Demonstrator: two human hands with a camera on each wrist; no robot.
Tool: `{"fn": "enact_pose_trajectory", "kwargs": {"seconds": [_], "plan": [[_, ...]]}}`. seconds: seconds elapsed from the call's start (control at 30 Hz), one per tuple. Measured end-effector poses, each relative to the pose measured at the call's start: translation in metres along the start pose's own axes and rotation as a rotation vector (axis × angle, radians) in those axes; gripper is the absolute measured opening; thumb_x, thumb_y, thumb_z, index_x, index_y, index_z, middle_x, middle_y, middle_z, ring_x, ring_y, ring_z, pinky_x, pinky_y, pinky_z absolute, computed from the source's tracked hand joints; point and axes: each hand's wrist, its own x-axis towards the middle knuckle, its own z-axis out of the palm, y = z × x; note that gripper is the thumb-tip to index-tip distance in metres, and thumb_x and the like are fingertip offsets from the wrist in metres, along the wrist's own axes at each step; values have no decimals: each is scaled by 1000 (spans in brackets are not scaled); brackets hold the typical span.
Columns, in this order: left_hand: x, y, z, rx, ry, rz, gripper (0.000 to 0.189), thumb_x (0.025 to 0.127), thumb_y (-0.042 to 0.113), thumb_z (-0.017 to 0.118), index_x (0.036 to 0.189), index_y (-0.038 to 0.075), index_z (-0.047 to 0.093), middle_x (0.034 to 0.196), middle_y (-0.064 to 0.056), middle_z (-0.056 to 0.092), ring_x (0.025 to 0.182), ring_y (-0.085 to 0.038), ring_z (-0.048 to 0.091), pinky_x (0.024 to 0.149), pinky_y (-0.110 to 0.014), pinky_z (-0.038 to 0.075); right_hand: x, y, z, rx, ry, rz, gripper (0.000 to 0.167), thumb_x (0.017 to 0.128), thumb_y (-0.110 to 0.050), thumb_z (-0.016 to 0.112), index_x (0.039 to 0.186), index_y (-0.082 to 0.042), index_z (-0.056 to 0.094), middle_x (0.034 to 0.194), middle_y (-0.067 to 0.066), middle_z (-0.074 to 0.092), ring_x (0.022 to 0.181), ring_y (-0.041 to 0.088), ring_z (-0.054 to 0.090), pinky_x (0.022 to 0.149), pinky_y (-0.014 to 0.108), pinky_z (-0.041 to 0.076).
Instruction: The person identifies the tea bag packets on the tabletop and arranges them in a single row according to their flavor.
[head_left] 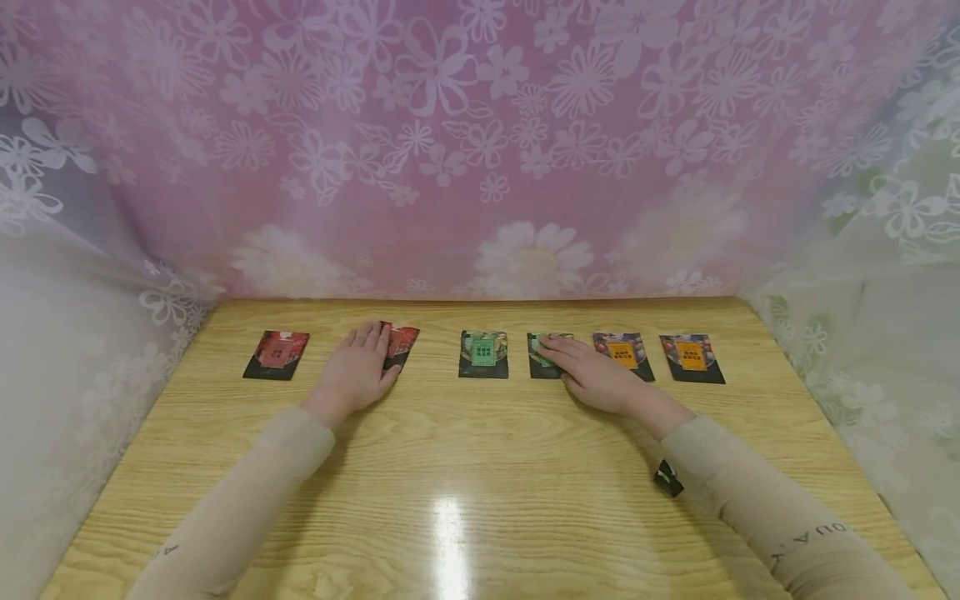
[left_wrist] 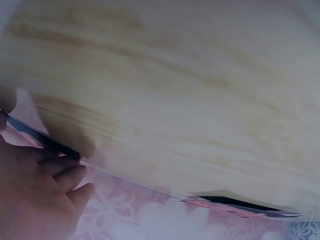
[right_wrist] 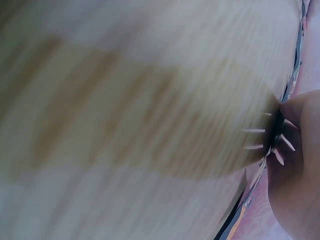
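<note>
Flat on a red-and-black packet (head_left: 403,337) lies my left hand (head_left: 354,371), its fingers extended over the packet's left part. Another red packet (head_left: 277,355) is to the left of that hand. My right hand (head_left: 600,377) reaches over a green-and-black packet (head_left: 537,364), straight fingers resting on its upper right part. Left of it lies a second green packet (head_left: 483,355). An orange-labelled packet (head_left: 621,350) is partly hidden behind the right hand. In the wrist views, both the left hand (left_wrist: 45,195) and right hand (right_wrist: 295,165) are at the packets they touch.
A second orange-labelled packet (head_left: 692,358) lies at the row's right end. Near the right forearm is a small black item (head_left: 668,479), partly covered by the sleeve. A pink flowered curtain (head_left: 450,167) hangs behind the wooden table (head_left: 390,483), with pale curtains at both sides.
</note>
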Motion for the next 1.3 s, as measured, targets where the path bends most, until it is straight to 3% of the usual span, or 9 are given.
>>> {"fn": "enact_pose_trajectory", "kwargs": {"seconds": [0.2, 0.33, 0.53, 0.73, 1.0, 1.3], "plan": [[-2, 1, -2, 14, 6, -14, 80, 112, 52, 41, 167, -3, 22, 173, -26, 27, 163, -41, 26, 135, -56, 22, 0, -1, 0, 7, 3, 1, 57, 110, -12, 53, 165, -8, 38, 175, 14, 30, 162, 40, 28, 130, 62, 30], [-1, -8, -2, 0, 33, 0, 73, 114, 42, 42, 167, -4, 23, 173, -25, 26, 163, -41, 24, 136, -56, 21, 1, -1, 0, 7, 4, -3, 57, 110, -12, 53, 165, -8, 39, 175, 14, 30, 162, 40, 29, 130, 62, 31], [2, -27, 0, -23, 68, 90, 65, 112, 23, 45, 167, -5, 24, 174, -25, 25, 163, -41, 24, 136, -55, 20, 1, -1, 0, 5, 1, -2, 57, 110, -13, 53, 166, -9, 38, 175, 13, 30, 162, 40, 29, 130, 62, 31], [1, -35, -2, -70, 57, 169, 66, 112, 24, 47, 168, -2, 23, 175, -23, 24, 164, -40, 24, 135, -56, 21, 1, -1, 0, 6, -5, 0, 57, 110, -13, 52, 166, -9, 38, 176, 13, 29, 162, 39, 28, 130, 62, 30], [5, -24, 0, -61, 40, 248, 63, 113, 26, 45, 168, 1, 27, 175, -19, 27, 163, -37, 27, 135, -53, 24, 1, -1, -1, 8, -1, 3, 58, 110, -12, 52, 166, -9, 38, 176, 13, 29, 162, 39, 28, 130, 62, 30], [6, -3, -2, -43, 32, 210, 65, 114, 33, 45, 167, 0, 27, 175, -19, 28, 163, -36, 30, 135, -51, 25, -1, -2, -1, 12, 3, 3, 57, 110, -12, 52, 165, -8, 38, 175, 14, 30, 162, 40, 28, 130, 62, 30]]}}
